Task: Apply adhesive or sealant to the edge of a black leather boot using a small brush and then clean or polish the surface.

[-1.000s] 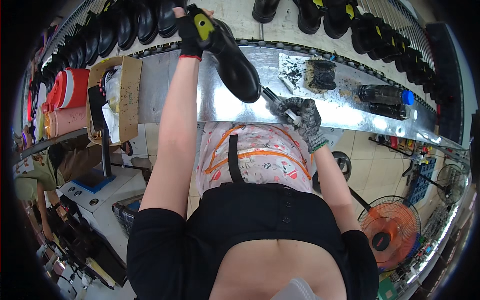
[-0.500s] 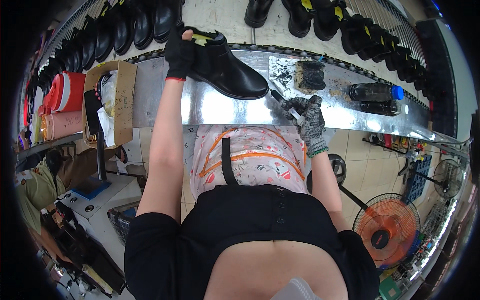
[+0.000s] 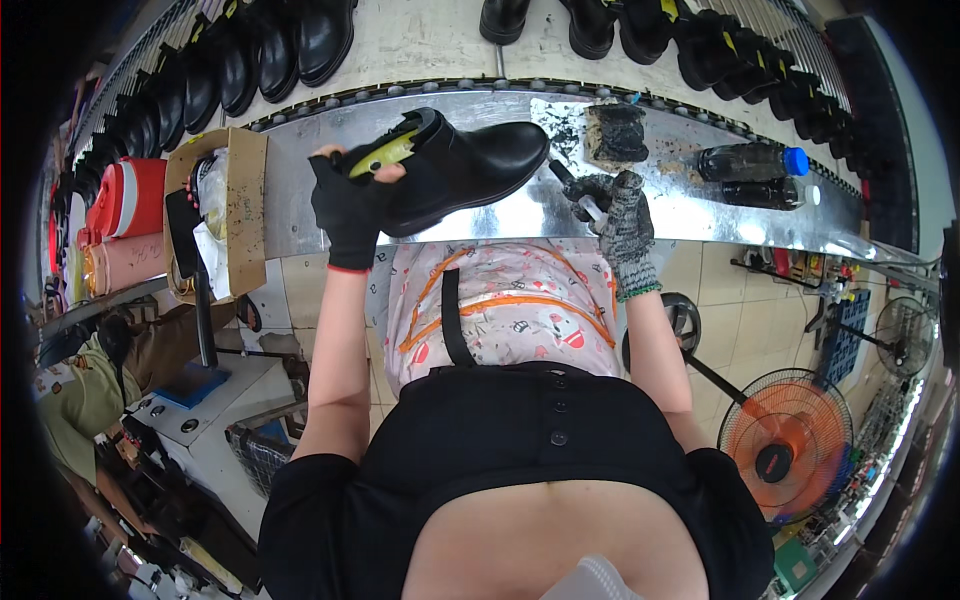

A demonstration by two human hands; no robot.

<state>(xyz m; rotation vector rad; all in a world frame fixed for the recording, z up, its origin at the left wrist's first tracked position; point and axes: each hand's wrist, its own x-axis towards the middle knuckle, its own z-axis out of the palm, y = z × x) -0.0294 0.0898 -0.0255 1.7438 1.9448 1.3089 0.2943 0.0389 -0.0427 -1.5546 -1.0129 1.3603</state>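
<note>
My left hand [image 3: 352, 208], in a black fingertip-less glove, is closed on a black leather ankle boot [image 3: 485, 165] at its heel and ankle opening. The boot is tilted above the near edge of the metal bench, toe to the right, and a yellow-green piece [image 3: 388, 155] shows in its opening. On the right, my right hand [image 3: 622, 215] wears a grey knit glove with blackened fingers. It grips a slim pen-like tool [image 3: 592, 208] with a pale barrel and dark tip. The tip points toward the boot's toe, close to it; contact cannot be made out.
A blackened sponge block [image 3: 616, 135] lies beside a stained white sheet [image 3: 560, 125] on the metal bench [image 3: 300, 190]. Two bottles of dark liquid, one blue-capped [image 3: 750, 161], lie at right. Rows of black boots [image 3: 325, 45] stand beyond. A cardboard box [image 3: 247, 200] and red jug [image 3: 135, 200] are at left.
My left hand has come nearer to me with the boot, turning its toe up and to the right. My right hand has stayed nearly in place, still gripping the pen-like tool.
</note>
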